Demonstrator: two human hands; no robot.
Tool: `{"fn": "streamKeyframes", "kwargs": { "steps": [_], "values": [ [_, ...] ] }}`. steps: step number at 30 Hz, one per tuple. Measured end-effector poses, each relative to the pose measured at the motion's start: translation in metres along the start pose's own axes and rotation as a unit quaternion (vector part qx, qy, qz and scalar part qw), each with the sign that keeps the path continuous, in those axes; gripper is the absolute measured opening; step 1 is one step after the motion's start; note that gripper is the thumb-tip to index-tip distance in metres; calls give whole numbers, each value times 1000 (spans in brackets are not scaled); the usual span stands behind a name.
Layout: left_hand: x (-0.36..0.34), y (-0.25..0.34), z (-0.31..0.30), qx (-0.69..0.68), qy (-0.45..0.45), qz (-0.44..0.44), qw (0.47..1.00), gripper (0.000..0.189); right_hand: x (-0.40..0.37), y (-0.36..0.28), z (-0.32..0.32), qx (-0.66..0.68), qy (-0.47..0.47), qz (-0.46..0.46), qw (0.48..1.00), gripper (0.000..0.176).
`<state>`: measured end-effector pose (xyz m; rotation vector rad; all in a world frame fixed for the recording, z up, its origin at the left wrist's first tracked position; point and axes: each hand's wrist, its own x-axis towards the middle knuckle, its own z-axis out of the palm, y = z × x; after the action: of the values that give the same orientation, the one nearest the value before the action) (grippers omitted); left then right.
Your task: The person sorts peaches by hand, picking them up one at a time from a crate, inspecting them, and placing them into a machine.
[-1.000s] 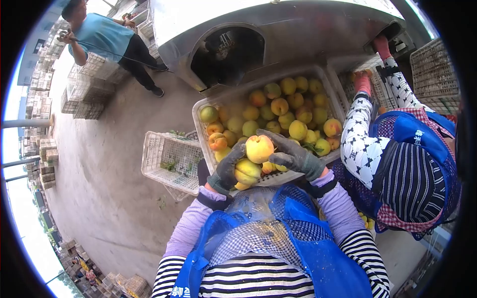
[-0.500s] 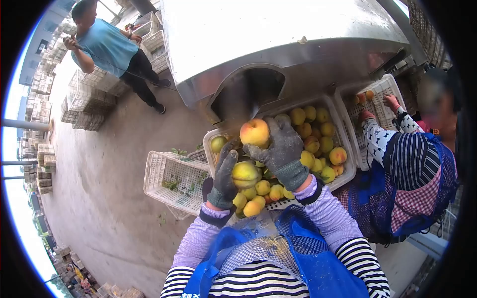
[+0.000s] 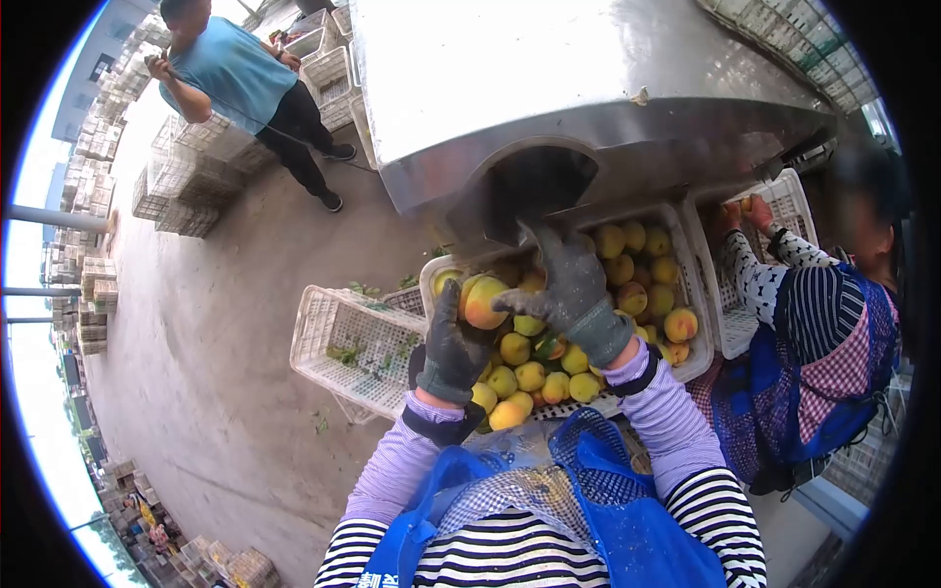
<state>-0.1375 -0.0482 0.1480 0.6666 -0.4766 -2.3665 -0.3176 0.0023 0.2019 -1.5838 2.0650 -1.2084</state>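
A yellow-red peach (image 3: 486,304) sits between my two grey-gloved hands, over a white plastic crate (image 3: 702,338) of peaches. My left hand (image 3: 454,351) is curled round the peach's left side. On the other side, the thumb of my right hand (image 3: 573,294) reaches the peach, while its other fingers spread apart and point at the machine's opening. Many yellow and greenish peaches (image 3: 529,375) lie in the crate below and beside my hands.
A metal machine (image 3: 588,118) with a dark, rounded opening (image 3: 534,186) stands over the crate's far side. At left is a crate (image 3: 358,343) with leaves. A co-worker (image 3: 823,323) works at another crate (image 3: 799,201); a person in blue (image 3: 230,83) stands farther off.
The red-yellow peach has moved from my right hand down to my left. The greenish peach my left hand held no longer shows there. My right hand's fingers have spread.
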Motion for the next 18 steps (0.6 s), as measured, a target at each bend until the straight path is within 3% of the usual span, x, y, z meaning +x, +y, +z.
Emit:
{"fn": "streamKeyframes", "kwargs": {
  "steps": [3,6,8,11,16,18],
  "values": [
    [-17,-4,32,-86,19,-75,993,47,-60,-19,9,-30,-18,26,999,91],
    [-28,-20,45,141,-2,-10,990,48,-78,-5,15,4,23,50,998,92],
    [-34,-22,54,115,17,-26,993,49,-84,-7,6,41,49,42,997,92],
    [-32,-24,61,64,17,-46,997,53,-88,-14,4,-76,70,18,994,90],
    [-29,-12,78,56,17,-46,997,60,-51,-9,2,-171,45,61,982,74],
    [-23,-12,27,128,95,-29,987,55,-18,5,5,-215,22,76,973,70]
  ]
}}
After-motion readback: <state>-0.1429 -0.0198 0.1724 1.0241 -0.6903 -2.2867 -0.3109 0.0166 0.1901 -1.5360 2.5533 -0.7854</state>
